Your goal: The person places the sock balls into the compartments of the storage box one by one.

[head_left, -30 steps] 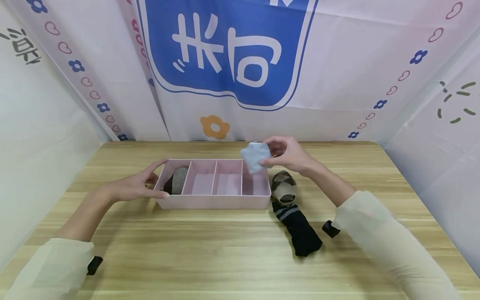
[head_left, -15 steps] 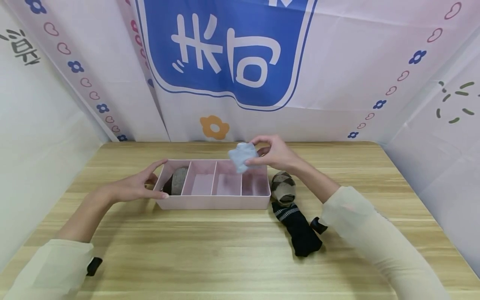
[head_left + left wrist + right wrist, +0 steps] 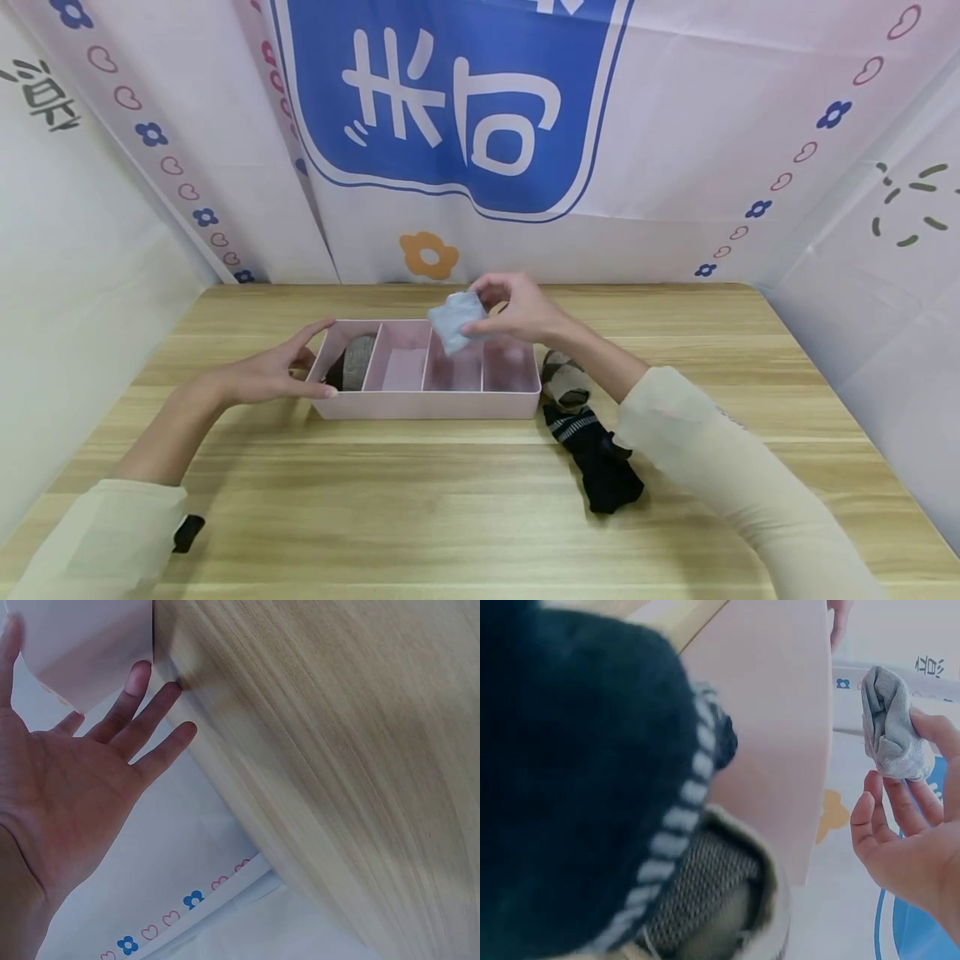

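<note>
My right hand (image 3: 522,310) pinches a folded light blue sock (image 3: 452,320) between thumb and fingers, above the third compartment from the left of a pink divided box (image 3: 420,406). In the right wrist view, this sock (image 3: 892,724) looks greyish, with its folded opening showing. My left hand (image 3: 266,371) holds the box's left end, thumb at the front rim and a finger at the back corner. The left wrist view shows that hand (image 3: 75,776) with several fingers spread against the box's end wall (image 3: 97,645). A grey and dark brown sock (image 3: 358,362) lies in the leftmost compartment.
Right of the box, a brown argyle sock (image 3: 564,381) lies on the wooden table (image 3: 420,508), touching or nearly touching the box. In front of it lies a black sock (image 3: 600,471) with a striped band. A printed cloth (image 3: 660,175) hangs behind the table.
My right hand has moved left with the blue sock, from over the rightmost compartment to over the third one, and the sock has tilted. My left hand and the box stay put.
</note>
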Motion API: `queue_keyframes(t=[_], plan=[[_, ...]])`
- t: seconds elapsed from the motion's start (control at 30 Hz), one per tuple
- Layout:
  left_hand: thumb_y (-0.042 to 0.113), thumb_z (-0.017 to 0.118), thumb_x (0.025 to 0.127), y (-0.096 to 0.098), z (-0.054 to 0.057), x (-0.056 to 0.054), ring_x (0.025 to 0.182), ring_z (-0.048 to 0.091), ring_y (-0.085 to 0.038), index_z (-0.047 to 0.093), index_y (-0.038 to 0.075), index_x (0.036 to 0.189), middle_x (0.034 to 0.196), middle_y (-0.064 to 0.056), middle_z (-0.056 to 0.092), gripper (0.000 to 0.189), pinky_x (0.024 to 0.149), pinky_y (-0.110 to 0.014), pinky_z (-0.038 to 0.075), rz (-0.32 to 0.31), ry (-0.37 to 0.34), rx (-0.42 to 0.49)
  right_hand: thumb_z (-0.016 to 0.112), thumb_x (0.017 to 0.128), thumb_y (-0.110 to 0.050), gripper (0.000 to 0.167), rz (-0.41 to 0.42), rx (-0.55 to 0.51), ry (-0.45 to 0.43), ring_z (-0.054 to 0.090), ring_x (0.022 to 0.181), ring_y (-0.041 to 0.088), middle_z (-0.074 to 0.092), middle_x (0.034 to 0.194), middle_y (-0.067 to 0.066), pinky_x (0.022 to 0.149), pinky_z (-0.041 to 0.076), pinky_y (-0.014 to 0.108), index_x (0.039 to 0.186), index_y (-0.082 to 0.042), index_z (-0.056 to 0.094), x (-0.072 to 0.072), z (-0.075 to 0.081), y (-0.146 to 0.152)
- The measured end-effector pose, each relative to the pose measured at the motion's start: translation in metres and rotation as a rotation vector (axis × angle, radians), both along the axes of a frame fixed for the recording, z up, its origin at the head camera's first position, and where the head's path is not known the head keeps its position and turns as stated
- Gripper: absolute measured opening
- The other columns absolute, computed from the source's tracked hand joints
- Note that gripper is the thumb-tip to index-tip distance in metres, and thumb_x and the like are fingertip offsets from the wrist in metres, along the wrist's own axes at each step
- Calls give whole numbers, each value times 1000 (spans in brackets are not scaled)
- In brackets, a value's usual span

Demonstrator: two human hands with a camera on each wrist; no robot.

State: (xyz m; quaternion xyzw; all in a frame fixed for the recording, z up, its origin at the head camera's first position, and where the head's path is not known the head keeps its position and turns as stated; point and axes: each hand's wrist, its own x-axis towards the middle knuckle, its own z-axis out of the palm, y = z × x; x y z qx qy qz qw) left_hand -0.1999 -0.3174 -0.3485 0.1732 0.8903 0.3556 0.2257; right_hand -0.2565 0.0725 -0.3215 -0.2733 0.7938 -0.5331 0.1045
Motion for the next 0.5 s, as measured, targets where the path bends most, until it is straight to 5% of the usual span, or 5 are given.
queue_keyframes(t=[0.5], plan=[[32,76,92,0,0,0,123,57,-39,-3,10,165,129,-24,60,110,99,-58,47,5,1,-15,89,79,-5,49,23,-8,0,68,92,26,70,105,14,85,57,32,122,1,66,1,-2,-27]])
